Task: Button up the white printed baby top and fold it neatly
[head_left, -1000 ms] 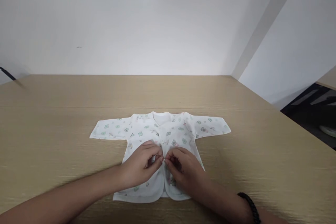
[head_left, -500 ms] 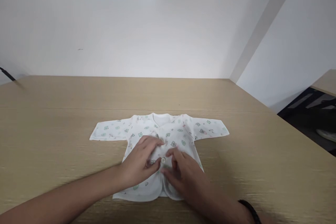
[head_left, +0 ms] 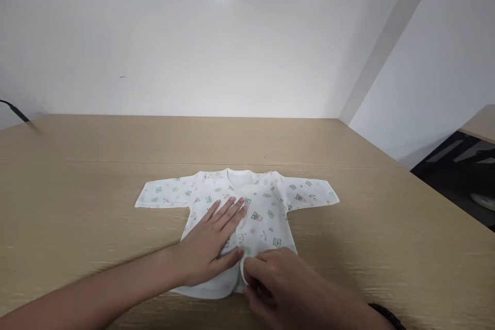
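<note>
A small white baby shirt with a green and brown animal print lies spread on the table, neckline away from me and both sleeves stretched out sideways. Its front has a round button near the middle. My left hand rests flat on the left front of the shirt, fingers extended and the thumb beside the button. My right hand is curled at the lower right front, thumb and fingers closed on the edge of the front opening. That hand covers the lower right hem.
The wooden table ends at a white partition at the back. A black cable reaches in at the far left. To the right, past the table's edge, stands a dark piece of furniture with a light top.
My left hand has flattened onto the shirt, fingers now straight. The right hand has moved down from beside the button and closed on the lower front edge.
</note>
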